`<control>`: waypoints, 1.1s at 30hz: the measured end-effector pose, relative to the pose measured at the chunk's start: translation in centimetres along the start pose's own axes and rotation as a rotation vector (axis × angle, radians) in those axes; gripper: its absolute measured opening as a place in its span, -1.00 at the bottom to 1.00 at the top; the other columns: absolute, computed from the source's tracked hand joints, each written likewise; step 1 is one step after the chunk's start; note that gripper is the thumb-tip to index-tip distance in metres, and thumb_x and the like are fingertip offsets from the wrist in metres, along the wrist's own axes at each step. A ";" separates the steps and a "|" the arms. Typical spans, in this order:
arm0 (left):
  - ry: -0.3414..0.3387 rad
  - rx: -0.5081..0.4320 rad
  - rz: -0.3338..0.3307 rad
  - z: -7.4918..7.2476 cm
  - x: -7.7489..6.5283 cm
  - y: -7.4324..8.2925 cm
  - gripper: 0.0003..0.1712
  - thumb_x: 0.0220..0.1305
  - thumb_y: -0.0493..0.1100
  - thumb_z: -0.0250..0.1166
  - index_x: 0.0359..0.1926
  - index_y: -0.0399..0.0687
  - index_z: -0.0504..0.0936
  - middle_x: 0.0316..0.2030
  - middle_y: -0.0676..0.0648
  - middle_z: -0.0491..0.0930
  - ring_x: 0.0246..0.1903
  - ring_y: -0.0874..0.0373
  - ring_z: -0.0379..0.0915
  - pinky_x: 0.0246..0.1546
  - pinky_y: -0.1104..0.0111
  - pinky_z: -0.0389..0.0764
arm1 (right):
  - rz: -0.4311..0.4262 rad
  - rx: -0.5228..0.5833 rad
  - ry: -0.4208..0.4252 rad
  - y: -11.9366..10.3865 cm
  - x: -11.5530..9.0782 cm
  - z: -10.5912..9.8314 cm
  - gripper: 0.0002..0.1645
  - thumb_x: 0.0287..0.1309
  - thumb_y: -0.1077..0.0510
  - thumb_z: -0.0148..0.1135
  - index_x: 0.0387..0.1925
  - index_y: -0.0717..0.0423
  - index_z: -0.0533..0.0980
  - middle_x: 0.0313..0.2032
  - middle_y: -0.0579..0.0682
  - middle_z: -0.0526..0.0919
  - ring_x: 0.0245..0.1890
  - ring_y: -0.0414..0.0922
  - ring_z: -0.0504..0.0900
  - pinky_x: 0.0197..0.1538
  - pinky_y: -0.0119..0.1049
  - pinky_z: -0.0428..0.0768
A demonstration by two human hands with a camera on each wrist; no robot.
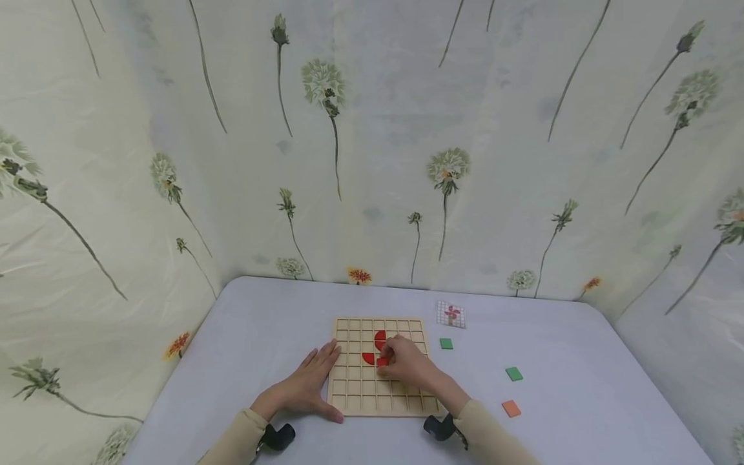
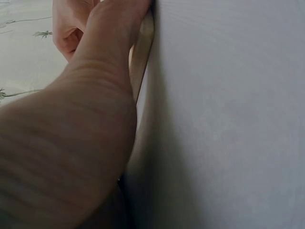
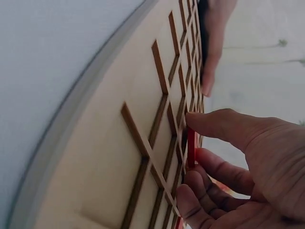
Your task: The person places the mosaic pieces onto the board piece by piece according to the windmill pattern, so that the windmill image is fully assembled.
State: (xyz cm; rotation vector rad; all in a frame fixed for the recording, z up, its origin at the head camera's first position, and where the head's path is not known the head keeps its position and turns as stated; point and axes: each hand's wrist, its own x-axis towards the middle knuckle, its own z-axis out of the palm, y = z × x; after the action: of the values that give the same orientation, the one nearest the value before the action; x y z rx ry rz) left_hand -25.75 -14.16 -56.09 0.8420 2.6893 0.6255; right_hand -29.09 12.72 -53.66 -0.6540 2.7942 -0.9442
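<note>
A wooden grid board [image 1: 353, 405] lies flat on the table. My right hand [image 1: 409, 363] is over its middle and pinches a red piece [image 3: 191, 147] between thumb and fingers, low over the grid cells. Red quarter-round pieces [image 1: 369, 358] sit in cells left of that hand, and two more red ones [image 1: 380, 336] lie just above it, partly covered by the fingers. My left hand [image 1: 310, 382] rests with spread, straight fingers against the board's left edge. In the left wrist view, the board's side [image 2: 142, 57] shows beyond the left hand's thumb.
A small card [image 1: 451, 314] with a red pinwheel picture on a grid lies beyond the board's upper right corner. Right of the board are a green square [image 1: 445, 343], another green square [image 1: 514, 374] and an orange square [image 1: 511, 408]. A flowered cloth [image 1: 383, 142] hangs behind the white table.
</note>
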 end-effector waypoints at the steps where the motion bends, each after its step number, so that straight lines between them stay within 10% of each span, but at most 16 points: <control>1: -0.001 -0.001 0.001 0.0 0.0 0.0 0.56 -0.25 0.56 0.37 0.52 -0.19 -0.21 0.54 -0.17 -0.34 0.53 -0.01 -0.41 0.52 0.00 -0.25 | -0.008 -0.007 -0.003 0.0 0.0 0.1 -0.72 -0.05 0.11 0.49 -0.34 0.13 0.55 -0.35 -0.06 0.51 -0.41 -0.21 0.41 -0.39 -0.43 0.49; 33: 0.003 -0.004 0.001 0.3 0.1 -0.2 0.57 -0.25 0.57 0.36 0.52 -0.18 -0.23 0.54 -0.15 -0.35 0.53 0.02 -0.42 0.52 0.02 -0.25 | -0.037 -0.029 0.027 0.3 0.7 0.0 -0.80 0.02 0.15 0.45 -0.31 0.13 0.62 -0.37 -0.07 0.57 -0.36 -0.21 0.45 -0.34 -0.41 0.51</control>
State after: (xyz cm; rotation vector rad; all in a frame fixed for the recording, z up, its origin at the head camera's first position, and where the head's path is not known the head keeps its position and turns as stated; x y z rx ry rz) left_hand -25.79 -14.14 -56.48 0.8425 2.6896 0.6323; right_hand -29.82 12.64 -53.82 -0.7047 2.8336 -0.9271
